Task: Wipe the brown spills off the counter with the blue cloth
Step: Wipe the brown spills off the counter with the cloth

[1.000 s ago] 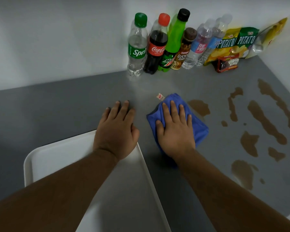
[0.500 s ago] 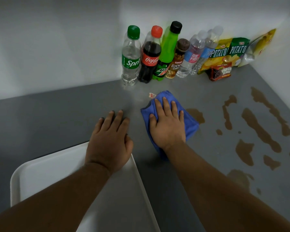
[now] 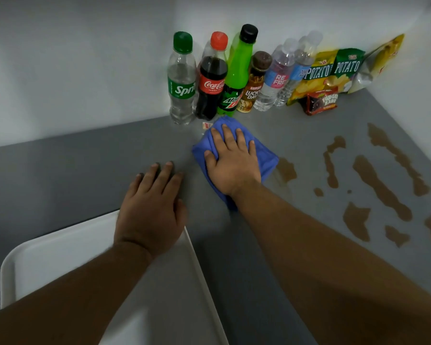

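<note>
My right hand (image 3: pixel 232 160) lies flat, palm down, on the folded blue cloth (image 3: pixel 268 159) and presses it onto the grey counter (image 3: pixel 85 165). The cloth sits just in front of the bottles, and its right edge touches a brown spill (image 3: pixel 286 170). Several more brown spills (image 3: pixel 378 185) streak the counter to the right. My left hand (image 3: pixel 152 207) rests flat on the counter beside the cloth, fingers spread, holding nothing, its heel over the corner of a white tray.
A white tray (image 3: pixel 60 247) lies at the near left. Several drink bottles (image 3: pixel 212 78) stand along the back wall, with chip bags (image 3: pixel 334 70) and a red snack pack (image 3: pixel 321 100) in the corner. A small red-and-white scrap (image 3: pixel 206 125) lies by the cloth.
My right hand has slid the blue cloth away from me toward the bottles. A spill patch the cloth partly covered a second ago is now fully exposed. My left hand has stayed put.
</note>
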`<act>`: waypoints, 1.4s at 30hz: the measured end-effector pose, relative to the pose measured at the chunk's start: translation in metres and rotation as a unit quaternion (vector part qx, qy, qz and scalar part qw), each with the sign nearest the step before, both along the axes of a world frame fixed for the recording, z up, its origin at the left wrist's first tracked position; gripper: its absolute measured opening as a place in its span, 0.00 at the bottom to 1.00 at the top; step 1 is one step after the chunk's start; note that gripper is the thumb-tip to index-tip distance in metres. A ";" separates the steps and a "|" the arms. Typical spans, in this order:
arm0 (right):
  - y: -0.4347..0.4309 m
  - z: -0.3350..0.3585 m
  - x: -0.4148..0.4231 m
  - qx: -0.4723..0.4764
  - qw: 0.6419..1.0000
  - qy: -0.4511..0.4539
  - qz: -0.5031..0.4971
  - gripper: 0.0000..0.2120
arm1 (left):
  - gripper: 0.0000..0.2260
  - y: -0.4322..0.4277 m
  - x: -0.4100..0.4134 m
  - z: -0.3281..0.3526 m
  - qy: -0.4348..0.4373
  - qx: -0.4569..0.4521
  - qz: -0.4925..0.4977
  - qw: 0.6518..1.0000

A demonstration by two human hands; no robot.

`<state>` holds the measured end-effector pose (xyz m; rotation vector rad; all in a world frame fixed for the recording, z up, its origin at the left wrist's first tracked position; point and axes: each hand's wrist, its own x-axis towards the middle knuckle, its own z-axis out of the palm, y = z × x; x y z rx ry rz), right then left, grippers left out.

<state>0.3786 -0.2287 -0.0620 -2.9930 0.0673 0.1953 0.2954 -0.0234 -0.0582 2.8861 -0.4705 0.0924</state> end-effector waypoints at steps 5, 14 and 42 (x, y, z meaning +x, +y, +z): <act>-0.010 0.002 -0.057 0.021 0.999 -0.017 0.042 0.31 | 0.25 0.001 0.002 -0.003 -0.011 -0.004 -0.001 1.000; -0.042 0.002 -0.031 -0.009 1.000 0.007 -0.002 0.33 | 0.25 -0.001 0.000 -0.002 -0.021 -0.011 0.004 1.000; -0.096 0.002 -0.107 0.007 0.995 -0.002 0.095 0.31 | 0.31 0.004 -0.002 0.013 0.076 -0.003 -0.002 0.997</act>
